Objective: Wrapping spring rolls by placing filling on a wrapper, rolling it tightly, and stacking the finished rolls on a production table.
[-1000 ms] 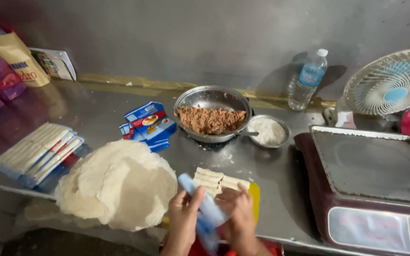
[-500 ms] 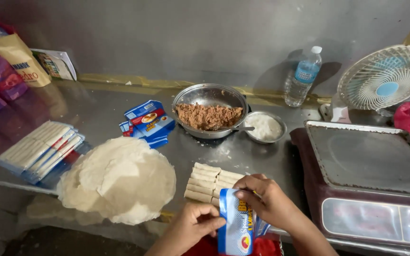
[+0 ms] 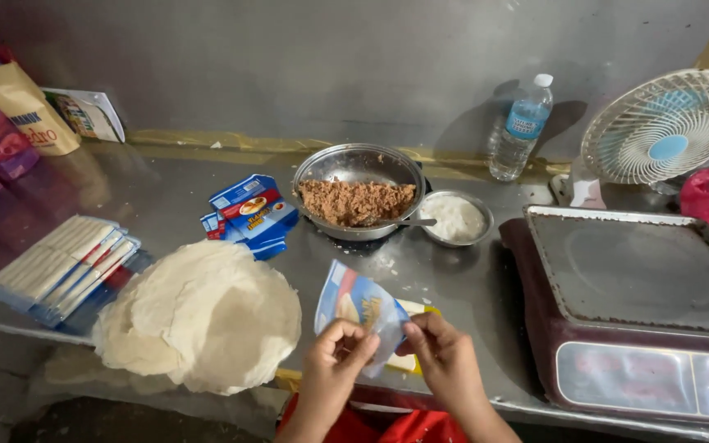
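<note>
— What have you got there?
— A blue plastic bag (image 3: pixel 360 305), pinched at its mouth between my left hand (image 3: pixel 334 361) and right hand (image 3: pixel 445 357), fingers closed on the edges, above the steel counter (image 3: pixel 166 197).
— Why there?
— The rolled pastries (image 3: pixel 408 361) lie just underneath, the wrapper stack (image 3: pixel 203 316) beside.

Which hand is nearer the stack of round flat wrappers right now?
Left. The left hand grips the blue packet just right of the wrapper stack. The right hand holds the packet's other side, farther from the stack.
</note>
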